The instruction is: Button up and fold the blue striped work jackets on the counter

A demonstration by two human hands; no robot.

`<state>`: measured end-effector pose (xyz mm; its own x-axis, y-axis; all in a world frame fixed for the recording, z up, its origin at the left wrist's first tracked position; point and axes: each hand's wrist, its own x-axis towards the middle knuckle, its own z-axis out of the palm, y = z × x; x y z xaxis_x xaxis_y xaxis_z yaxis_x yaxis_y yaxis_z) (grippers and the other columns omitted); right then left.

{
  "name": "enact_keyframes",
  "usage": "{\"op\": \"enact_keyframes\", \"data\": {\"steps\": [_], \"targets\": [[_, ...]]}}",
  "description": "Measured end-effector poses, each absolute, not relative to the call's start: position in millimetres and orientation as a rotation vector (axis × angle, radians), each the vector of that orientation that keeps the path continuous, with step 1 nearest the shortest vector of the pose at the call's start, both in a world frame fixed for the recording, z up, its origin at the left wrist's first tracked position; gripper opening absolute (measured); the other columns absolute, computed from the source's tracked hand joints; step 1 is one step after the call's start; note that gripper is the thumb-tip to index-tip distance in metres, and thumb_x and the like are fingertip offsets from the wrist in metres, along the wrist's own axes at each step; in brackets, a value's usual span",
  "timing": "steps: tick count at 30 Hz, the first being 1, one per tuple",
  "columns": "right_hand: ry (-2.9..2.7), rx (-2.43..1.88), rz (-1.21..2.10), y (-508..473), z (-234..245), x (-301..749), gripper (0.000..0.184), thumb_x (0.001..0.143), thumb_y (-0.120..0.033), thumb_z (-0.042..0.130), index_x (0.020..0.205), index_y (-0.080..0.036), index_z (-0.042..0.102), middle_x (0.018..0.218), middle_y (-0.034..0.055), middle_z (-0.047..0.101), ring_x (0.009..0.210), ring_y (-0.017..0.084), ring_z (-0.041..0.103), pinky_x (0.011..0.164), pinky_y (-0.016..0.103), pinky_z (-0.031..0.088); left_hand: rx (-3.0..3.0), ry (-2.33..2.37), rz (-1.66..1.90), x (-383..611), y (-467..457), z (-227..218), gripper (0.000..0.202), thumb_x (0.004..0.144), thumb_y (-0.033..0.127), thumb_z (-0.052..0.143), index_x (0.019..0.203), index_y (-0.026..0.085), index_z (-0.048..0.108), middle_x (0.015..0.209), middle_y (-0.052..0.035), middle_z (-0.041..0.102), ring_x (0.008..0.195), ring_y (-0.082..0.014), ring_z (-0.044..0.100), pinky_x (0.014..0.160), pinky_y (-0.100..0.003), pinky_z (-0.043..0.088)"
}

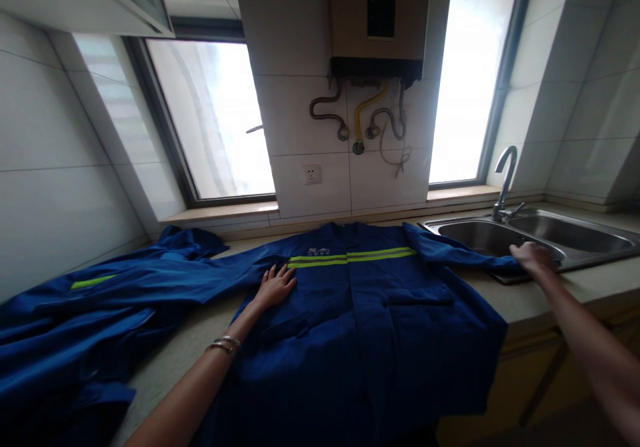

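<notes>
A dark blue work jacket (360, 320) lies spread flat on the countertop, with a yellow-green reflective band across its chest and a patch pocket. My left hand (275, 287) rests flat on the jacket's upper front, fingers apart, with metal bangles (223, 344) on the wrist. My right hand (533, 258) is at the cuff of the jacket's outstretched sleeve (460, 248), over the sink's edge. Matching blue work trousers (75, 320) with a reflective stripe lie bunched to the left of the jacket.
A steel double sink (530, 237) with a curved faucet (506, 180) is set into the counter at right. Behind the counter are tiled walls, bright windows, a wall-mounted water heater (377, 20) with hoses and pipes, and a wall socket (311, 174).
</notes>
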<state>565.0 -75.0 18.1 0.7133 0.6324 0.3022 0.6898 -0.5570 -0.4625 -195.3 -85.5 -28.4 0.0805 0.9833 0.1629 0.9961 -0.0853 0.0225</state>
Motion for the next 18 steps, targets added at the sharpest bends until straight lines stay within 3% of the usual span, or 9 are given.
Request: {"op": "enact_keyframes", "data": {"steps": [3, 6, 9, 13, 18], "targets": [[-1.361, -2.344, -0.036, -63, 29, 491, 0.032, 0.085, -0.04, 0.055, 0.099, -0.015, 0.069, 0.092, 0.0262, 0.064, 0.095, 0.033, 0.064, 0.072, 0.041, 0.043, -2.215, -1.987, -0.16, -188, -85, -20, 0.052, 0.09, 0.044, 0.037, 0.138, 0.026, 0.048, 0.149, -0.009, 0.036, 0.137, -0.0397, 0.023, 0.108, -0.057, 0.013], [-1.675, -2.156, -0.087, -56, 37, 384, 0.033, 0.089, -0.042, 0.05, 0.108, -0.018, 0.064, 0.096, 0.019, 0.066, 0.092, 0.029, 0.065, 0.075, 0.036, 0.044, -2.251, -1.755, -0.161, -166, -77, -8, 0.05, 0.085, 0.024, 0.044, 0.134, 0.022, 0.052, 0.152, -0.0123, 0.029, 0.139, -0.0388, 0.02, 0.11, -0.058, 0.008], [-1.983, -1.902, 0.004, -51, 40, 274, 0.032, 0.091, -0.041, 0.047, 0.11, -0.02, 0.062, 0.099, 0.0136, 0.068, 0.091, 0.026, 0.065, 0.075, 0.031, 0.045, -2.37, -1.615, -0.18, -126, -63, -1, 0.061, 0.074, 0.006, 0.044, 0.134, 0.014, 0.051, 0.149, -0.0172, 0.032, 0.136, -0.0353, 0.028, 0.111, -0.05, 0.019], [-2.202, -1.706, 0.141, -42, 37, 164, 0.03, 0.091, -0.036, 0.046, 0.11, -0.019, 0.062, 0.103, 0.013, 0.067, 0.095, 0.026, 0.064, 0.079, 0.033, 0.045, -2.527, -1.695, -0.366, -59, -49, -9, 0.042, 0.075, 0.005, 0.04, 0.108, 0.006, 0.066, 0.123, -0.0238, 0.056, 0.117, -0.0326, 0.05, 0.1, -0.044, 0.037], [-2.127, -1.815, 0.282, -28, 28, 106, 0.042, 0.091, -0.042, 0.046, 0.115, -0.01, 0.059, 0.113, 0.0213, 0.063, 0.107, 0.031, 0.061, 0.085, 0.038, 0.046, -2.591, -1.642, -0.593, -21, -44, -31, 0.044, 0.082, 0.011, 0.038, 0.118, 0.008, 0.063, 0.127, -0.0204, 0.055, 0.118, -0.0281, 0.049, 0.102, -0.04, 0.036]]}}
